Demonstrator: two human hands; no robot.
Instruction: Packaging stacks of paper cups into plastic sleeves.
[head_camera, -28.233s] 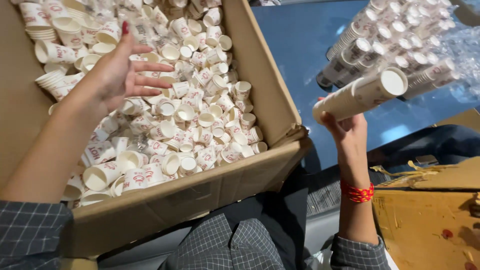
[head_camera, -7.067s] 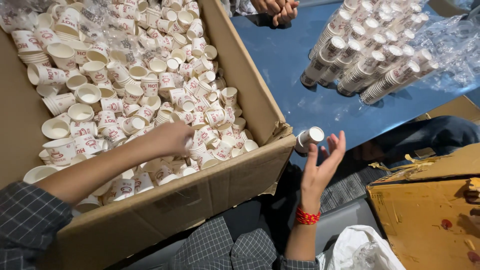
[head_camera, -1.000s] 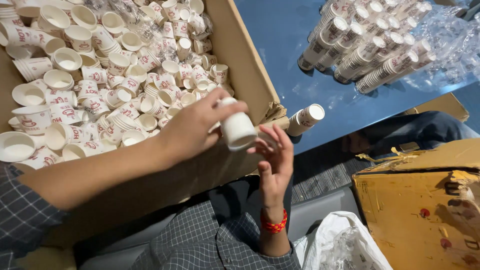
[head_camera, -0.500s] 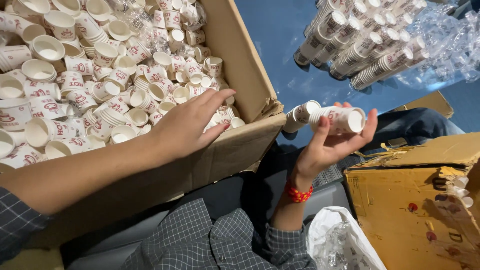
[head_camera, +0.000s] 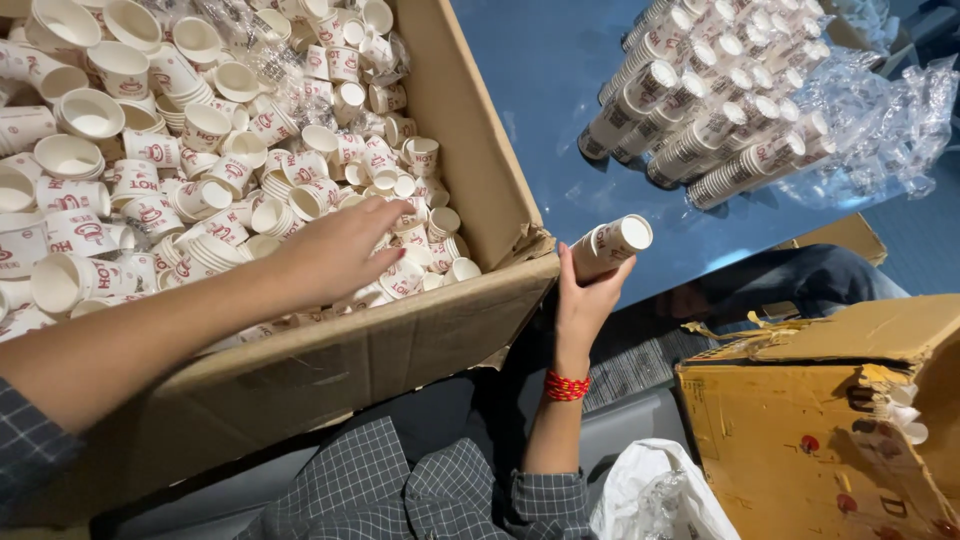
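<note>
Nearest, at six o'clock, the right hand (head_camera: 583, 297) grips a short stack of paper cups (head_camera: 611, 246). Toward ten o'clock, the left hand (head_camera: 335, 252) lies spread on loose cups (head_camera: 200, 150) inside the cardboard box (head_camera: 480, 150).

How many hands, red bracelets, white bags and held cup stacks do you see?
Bare hands: 2 (left hand on the loose cups, right hand)
Red beaded bracelet: 1
White crinkled plastic bag: 1
Short stack of white paper cups held in the right hand: 1
Total: 5
</note>
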